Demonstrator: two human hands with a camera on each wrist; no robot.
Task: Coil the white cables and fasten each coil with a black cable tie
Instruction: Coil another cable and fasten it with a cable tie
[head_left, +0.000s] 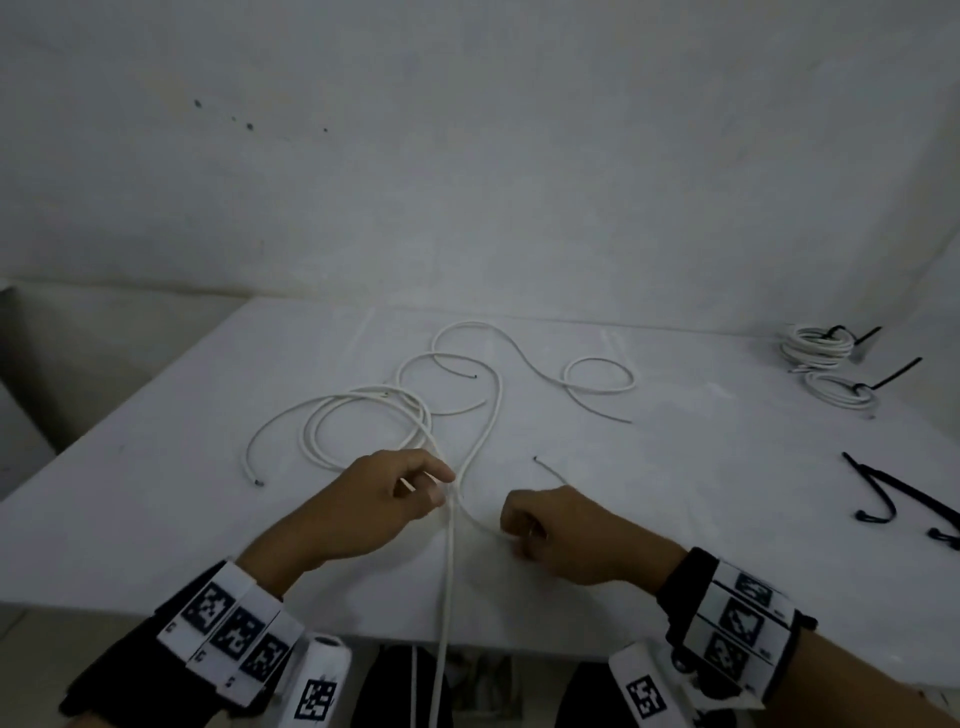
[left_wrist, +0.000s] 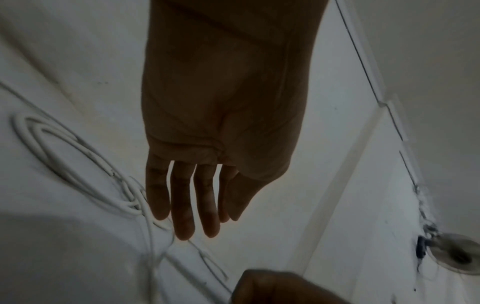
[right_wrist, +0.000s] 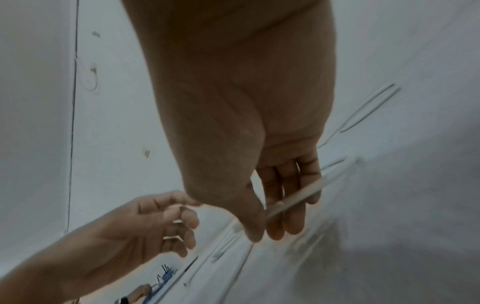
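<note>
The long white round cable (head_left: 451, 545) runs from the loose loops (head_left: 363, 421) at the middle of the white tabletop (head_left: 156, 519) straight toward the person and hangs off the near edge, so its long axis points nearly front to back between the two hands. The left hand (head_left: 384, 499) sits just left of this strand, thumb and forefinger pinching it where two runs cross. The right hand (head_left: 561, 535) lies just right of the same strand, fingers curled round a branch of cable that curves off toward it; the right wrist view shows the white cable (right_wrist: 293, 200) passing across its fingers (right_wrist: 291, 218).

Both hands are equally near the strand, one on each side. Judging by this, the next loop would be laid by carrying the right hand's section leftward to the left hand's pinch.

Right of the strand, far across the tabletop, lie two finished white coils (head_left: 818, 345) with black ties, and nearer, loose black cable ties (head_left: 893, 493).
</note>
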